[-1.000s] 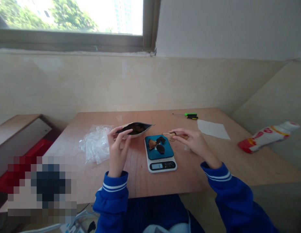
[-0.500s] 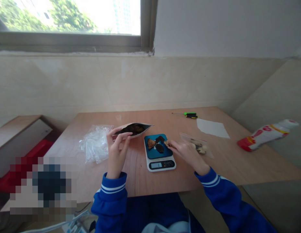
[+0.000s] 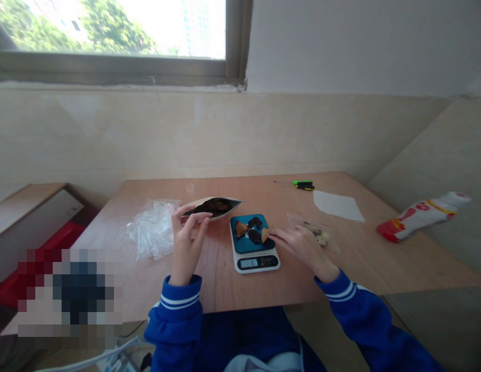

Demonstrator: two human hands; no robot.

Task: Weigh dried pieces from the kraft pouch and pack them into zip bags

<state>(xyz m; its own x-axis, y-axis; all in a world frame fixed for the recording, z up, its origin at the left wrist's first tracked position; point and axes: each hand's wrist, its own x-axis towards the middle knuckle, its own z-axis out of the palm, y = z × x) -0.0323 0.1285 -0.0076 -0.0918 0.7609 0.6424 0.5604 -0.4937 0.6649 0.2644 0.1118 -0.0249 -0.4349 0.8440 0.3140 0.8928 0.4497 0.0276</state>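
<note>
My left hand [image 3: 188, 240] grips the near edge of an open pouch [image 3: 236, 205], thumb and fingers at its mouth; dark brown dried pieces show inside. A white kitchen scale [image 3: 257, 262] with a blue top stands right of the pouch. On it lie a brown fan-shaped dried piece [image 3: 241, 229], a dark oval one [image 3: 255, 236] and a black curled one [image 3: 255, 222]. At the scale's right edge my right hand [image 3: 302, 245] has its fingertips pinched at a small tan dried slice [image 3: 265, 235], low against the top. The display digits are too small to read.
Clear plastic bags [image 3: 151, 230] lie left of the pouch. Right of the scale is a zip bag with pale pieces [image 3: 323, 239], partly behind my right hand. Farther back are screwdrivers [image 3: 303, 185] and white paper [image 3: 338, 205]. A red-white bottle [image 3: 422, 217] is at far right.
The tan slice has come down onto the scale's right side and shows more fully. My right hand has shifted slightly to the right. The left hand and pouch stay put.
</note>
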